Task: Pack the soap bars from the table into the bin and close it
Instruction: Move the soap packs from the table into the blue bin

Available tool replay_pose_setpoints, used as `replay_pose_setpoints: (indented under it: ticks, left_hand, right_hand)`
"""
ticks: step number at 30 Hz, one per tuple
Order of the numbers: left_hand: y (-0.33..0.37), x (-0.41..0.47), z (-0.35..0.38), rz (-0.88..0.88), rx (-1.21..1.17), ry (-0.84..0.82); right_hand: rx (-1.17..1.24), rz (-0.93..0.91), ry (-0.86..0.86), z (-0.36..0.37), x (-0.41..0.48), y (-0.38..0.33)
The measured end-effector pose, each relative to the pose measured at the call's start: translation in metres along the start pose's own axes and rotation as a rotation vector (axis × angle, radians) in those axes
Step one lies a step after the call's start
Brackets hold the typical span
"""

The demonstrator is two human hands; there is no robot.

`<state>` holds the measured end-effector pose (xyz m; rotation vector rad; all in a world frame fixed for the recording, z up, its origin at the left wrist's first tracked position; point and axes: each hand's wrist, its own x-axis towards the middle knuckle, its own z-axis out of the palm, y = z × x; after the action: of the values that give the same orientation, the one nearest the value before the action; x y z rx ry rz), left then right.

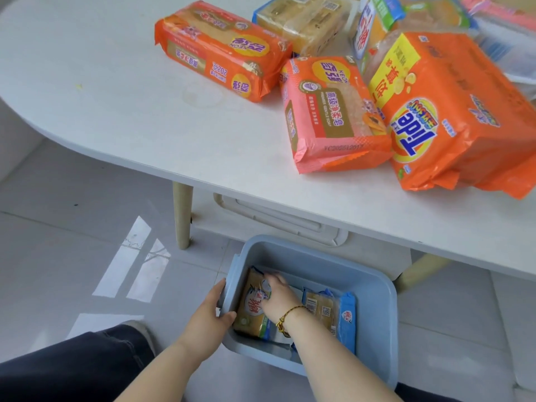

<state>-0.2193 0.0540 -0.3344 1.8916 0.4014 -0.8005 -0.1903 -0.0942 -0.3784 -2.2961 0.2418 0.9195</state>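
While the left hand (208, 311) clamps the left rim of the blue bin (377, 314) on the floor, thumb inside and fingers outside, the right hand (275, 297) is down in the bin settling a yellow soap pack (251, 309) against the left wall. Its fingers look curled over the pack's far end, but it's a bit blurry so I can't swear it's a proper grip. A second soap pack (322, 311) lies just beside it.

So it's mid-packing, early on I'd say. The orange pack (220, 50), pink pack (327, 111) and big Tide pack (452, 117) sit on the table (116, 111), with more behind. Next move is let go and reach up, probably for the pink one. The white thing (278, 219) under the table might be the lid.
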Motion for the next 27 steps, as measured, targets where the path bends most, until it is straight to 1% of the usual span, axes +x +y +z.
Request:
replay_pose_setpoints:
  ticks: [4,7,10,15,18,20,23,24,25,27]
  left_hand:
    - [0.001,0.000,0.000,-0.005,0.001,-0.001]
    - [0.002,-0.001,0.002,0.006,0.004,0.018]
    - [0.004,0.000,0.005,0.008,0.039,0.047]
    - [0.009,-0.007,0.010,-0.010,0.103,0.091]
    - [0.016,-0.020,0.007,-0.008,0.136,0.151]
    - [0.029,-0.035,0.003,0.084,0.183,0.234]
    - [0.057,-0.061,-0.007,0.300,0.237,0.368]
    - [0.066,-0.070,-0.012,0.372,0.276,0.407]
    - [0.076,-0.080,-0.017,0.447,0.334,0.450]
    - [0.088,-0.098,-0.028,0.582,0.433,0.544]
  right_hand:
    - [-0.012,0.011,-0.041,-0.006,-0.002,0.001]
    - [0.028,0.012,-0.056,-0.008,-0.004,0.002]
    - [0.083,0.014,0.004,-0.016,-0.011,0.000]
    - [0.098,-0.034,0.043,-0.030,-0.032,-0.011]
    - [0.115,-0.076,0.068,-0.040,-0.052,-0.024]
    - [0.098,-0.114,0.094,-0.046,-0.072,-0.037]
    - [0.090,-0.219,0.157,-0.060,-0.109,-0.064]
    - [0.112,-0.297,0.209,-0.068,-0.124,-0.074]
    - [0.142,-0.402,0.297,-0.078,-0.141,-0.085]
    - [0.223,-0.606,0.526,-0.100,-0.175,-0.105]
